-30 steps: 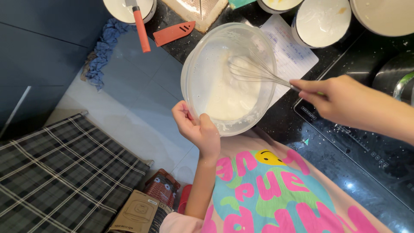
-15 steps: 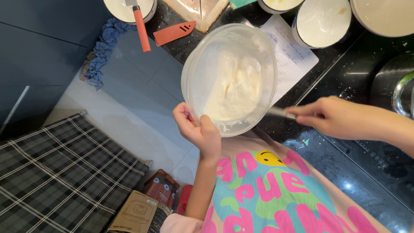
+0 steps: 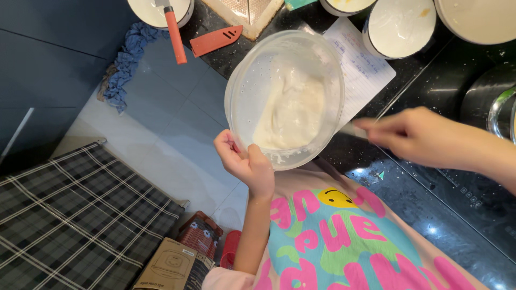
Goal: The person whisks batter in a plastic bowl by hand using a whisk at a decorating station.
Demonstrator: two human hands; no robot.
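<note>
Overhead, black countertop (image 3: 430, 215) beside pale floor tiles (image 3: 161, 139).

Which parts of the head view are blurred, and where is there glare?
Head view: the right hand is smeared by motion blur; the left hand and clear bowl are sharp; small bright glints of glare sit on the black counter.

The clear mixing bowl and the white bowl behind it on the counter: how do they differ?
The clear mixing bowl is see-through plastic or glass; the white bowl is opaque. The clear mixing bowl is tilted, its rim gripped by the left hand, and juts past the counter edge; the white bowl sits flat and untouched on the black counter. The clear mixing bowl looks wider. Both are round and hold something pale and creamy.
</note>
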